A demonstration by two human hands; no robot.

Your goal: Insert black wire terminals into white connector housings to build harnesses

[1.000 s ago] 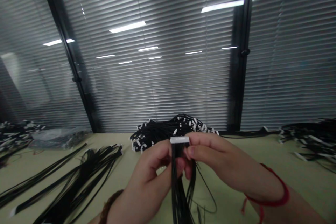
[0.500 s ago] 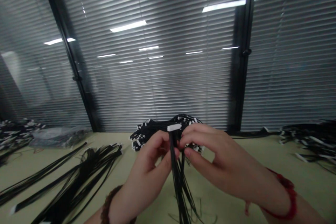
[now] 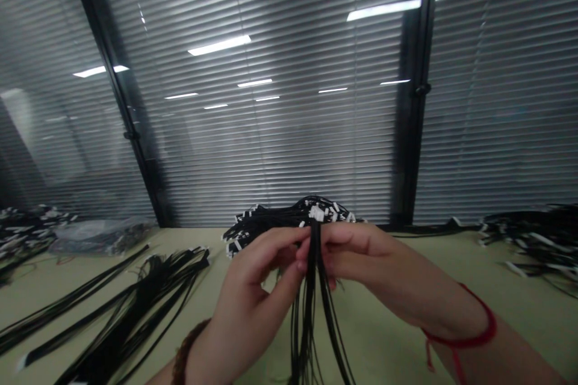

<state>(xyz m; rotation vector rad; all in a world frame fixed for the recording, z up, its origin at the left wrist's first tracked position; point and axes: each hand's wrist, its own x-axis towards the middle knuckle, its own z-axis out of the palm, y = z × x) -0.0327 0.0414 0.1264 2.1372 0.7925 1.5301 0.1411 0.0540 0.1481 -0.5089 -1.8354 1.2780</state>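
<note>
A bundle of black cables [image 3: 309, 307] with small white connectors [image 3: 316, 214] at its upper end is held up in front of me. My left hand [image 3: 253, 298] pinches it from the left between thumb and fingers, just below the connectors. From the right, my right hand [image 3: 383, 267] is closed on the same bundle, its fingers partly hidden behind the cables. The strands hang below my hands and split into a few groups. Directly behind lies a pile of black cables [image 3: 266, 216] with white connectors, partly covered by my hands.
Loose black cables [image 3: 135, 313] lie spread on the pale green table [image 3: 406, 337] at the left. A clear plastic bag [image 3: 102, 234] and more cables [image 3: 27, 225] sit at the far left. Another cable heap [image 3: 537, 234] is at the right. Windows with blinds [image 3: 280, 150] stand behind the table.
The wide white connector held sideways at the top has turned, now showing a narrower end slightly further right. My right hand has come in closer to my left, its fingers drawn together around the cables.
</note>
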